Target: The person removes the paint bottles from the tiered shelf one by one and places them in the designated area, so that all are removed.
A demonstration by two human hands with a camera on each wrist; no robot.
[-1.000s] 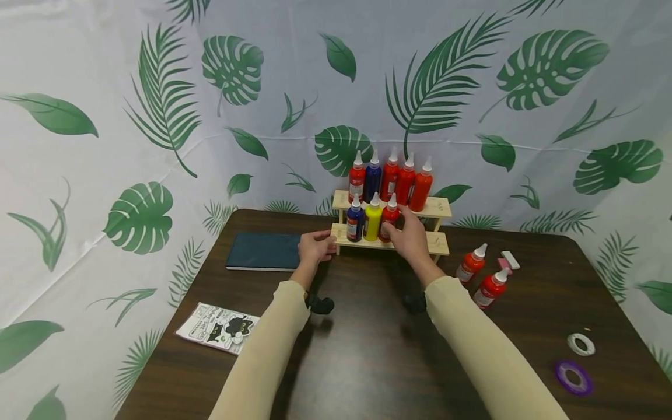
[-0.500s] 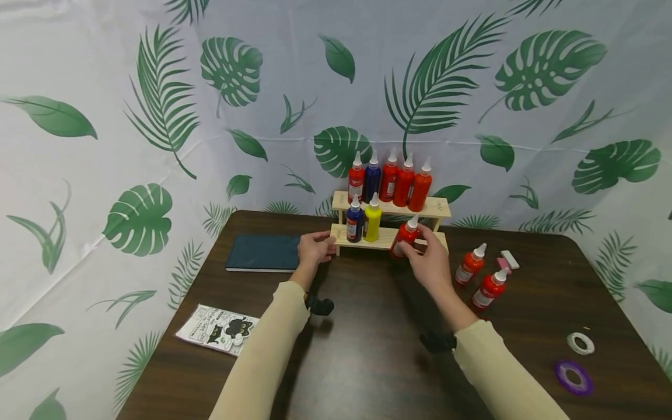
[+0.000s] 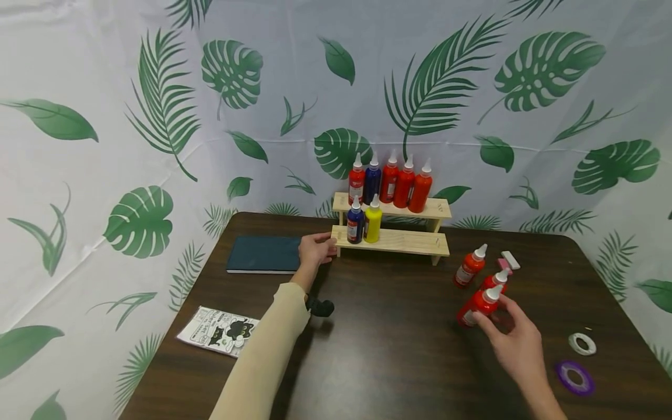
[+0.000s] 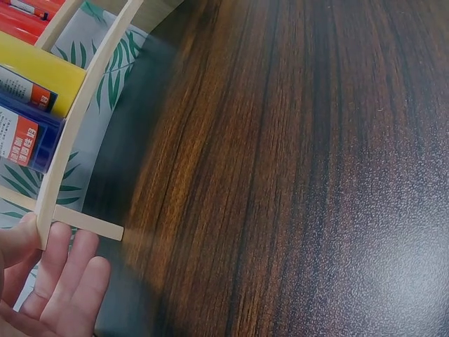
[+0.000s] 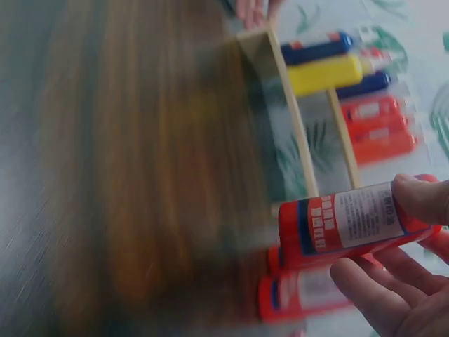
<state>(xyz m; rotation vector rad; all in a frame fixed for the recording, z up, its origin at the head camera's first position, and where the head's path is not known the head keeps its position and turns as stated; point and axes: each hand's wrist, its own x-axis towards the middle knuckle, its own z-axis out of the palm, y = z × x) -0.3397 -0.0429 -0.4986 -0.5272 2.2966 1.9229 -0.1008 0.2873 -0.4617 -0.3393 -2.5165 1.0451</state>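
Observation:
My right hand (image 3: 518,341) grips a red paint bottle (image 3: 476,307) with a white nozzle cap, thumb on one side and fingers on the other; the right wrist view shows its label up close. Behind it stand two more red bottles (image 3: 469,268), one partly hidden. At the left end of the two-tier wooden rack (image 3: 406,241), my left hand (image 3: 313,251) pinches the lower shelf, thumb on top and fingers beneath. A blue bottle (image 3: 354,224) and a yellow bottle (image 3: 373,223) stand on that lower shelf. Several red bottles (image 3: 421,189) and one blue bottle (image 3: 372,181) fill the upper shelf.
A dark notebook (image 3: 263,254) lies left of the rack, with a cat-print packet (image 3: 217,329) nearer. To the right are a white and a pink small block (image 3: 510,259), a white tape roll (image 3: 581,344) and a purple one (image 3: 574,378). A leaf-print cloth (image 3: 294,70) hangs behind.
My right hand has taken the third bottle, a red one, off the lower shelf and carried it right and nearer, beside the other two red bottles. My left hand stays at the rack.

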